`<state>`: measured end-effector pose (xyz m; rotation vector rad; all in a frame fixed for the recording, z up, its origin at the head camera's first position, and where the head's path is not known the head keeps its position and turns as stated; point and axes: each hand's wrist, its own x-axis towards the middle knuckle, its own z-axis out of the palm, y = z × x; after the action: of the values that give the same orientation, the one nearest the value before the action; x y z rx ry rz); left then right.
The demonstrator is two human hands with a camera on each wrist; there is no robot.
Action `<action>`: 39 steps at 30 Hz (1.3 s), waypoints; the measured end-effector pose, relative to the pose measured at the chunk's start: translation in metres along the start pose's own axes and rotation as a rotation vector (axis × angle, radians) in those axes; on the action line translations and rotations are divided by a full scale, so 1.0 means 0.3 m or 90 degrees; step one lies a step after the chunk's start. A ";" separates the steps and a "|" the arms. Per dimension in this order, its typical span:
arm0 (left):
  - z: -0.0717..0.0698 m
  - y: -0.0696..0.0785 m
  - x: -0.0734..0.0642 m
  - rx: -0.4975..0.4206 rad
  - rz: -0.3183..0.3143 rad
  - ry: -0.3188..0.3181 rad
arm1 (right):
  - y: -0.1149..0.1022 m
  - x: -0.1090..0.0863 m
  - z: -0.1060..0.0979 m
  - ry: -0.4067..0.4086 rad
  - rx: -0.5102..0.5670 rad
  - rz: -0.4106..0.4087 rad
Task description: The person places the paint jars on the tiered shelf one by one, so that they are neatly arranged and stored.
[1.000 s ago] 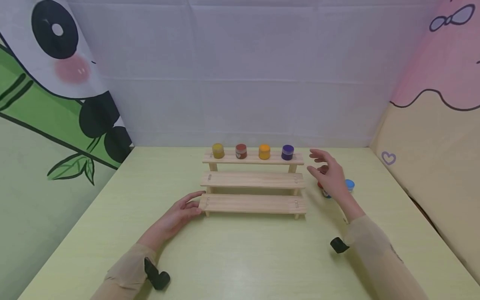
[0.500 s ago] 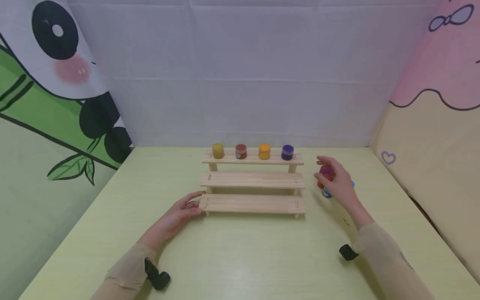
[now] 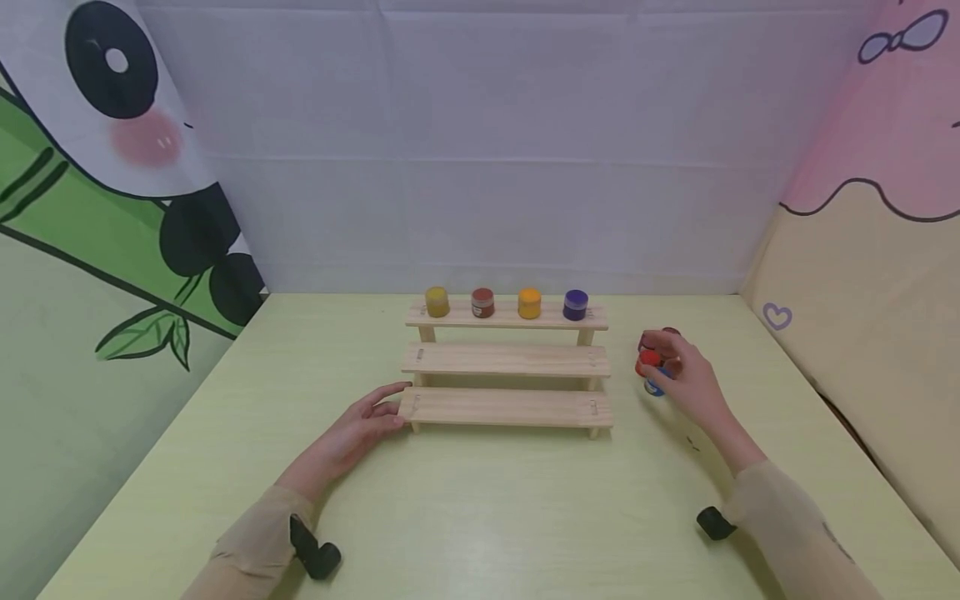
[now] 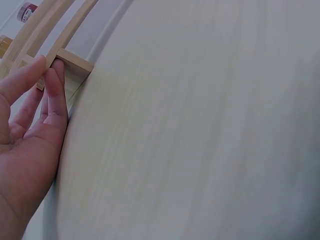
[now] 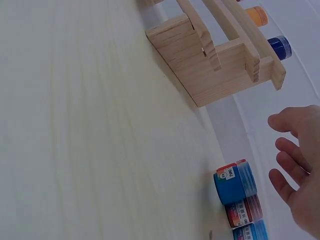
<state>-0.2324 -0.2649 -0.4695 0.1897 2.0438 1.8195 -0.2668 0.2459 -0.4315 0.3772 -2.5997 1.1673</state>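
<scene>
My left hand (image 3: 352, 437) holds the left end of the bottom board of a three-step wooden rack (image 3: 506, 407), thumb and fingers at its end. In the left wrist view the fingertips touch the wooden rack (image 4: 75, 59). Over a cluster of small paint jars right of the rack hovers my right hand (image 3: 693, 385), fingers bent and apart. Under it show a red jar (image 3: 648, 360) and a blue jar (image 3: 656, 383); others are partly hidden. In the right wrist view a gap separates the fingers from the blue jar (image 5: 231, 187) and the red jar (image 5: 240, 212).
On the rack's top step stand a yellow jar (image 3: 437, 302), a brownish-red jar (image 3: 483, 303), an orange jar (image 3: 529, 304) and a purple jar (image 3: 575, 305). A white cloth backdrop (image 3: 480, 167) rises behind the pale table (image 3: 480, 508). Printed panels flank both sides.
My right hand has moved right and toward me, from beside the top step to above the loose jars. The left hand and the rack have stayed put.
</scene>
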 end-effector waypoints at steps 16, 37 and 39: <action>0.003 0.005 -0.003 -0.001 -0.005 0.001 | 0.024 -0.041 -0.014 -0.041 -0.017 0.033; 0.003 0.002 -0.001 0.001 -0.005 0.004 | 0.073 -0.057 -0.019 -0.107 0.006 0.050; 0.003 0.002 -0.002 0.000 -0.005 0.004 | 0.077 -0.058 -0.020 -0.109 0.014 0.049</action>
<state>-0.2316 -0.2641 -0.4689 0.1758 2.0465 1.8171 -0.2575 0.2675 -0.4494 0.4024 -2.7717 1.2407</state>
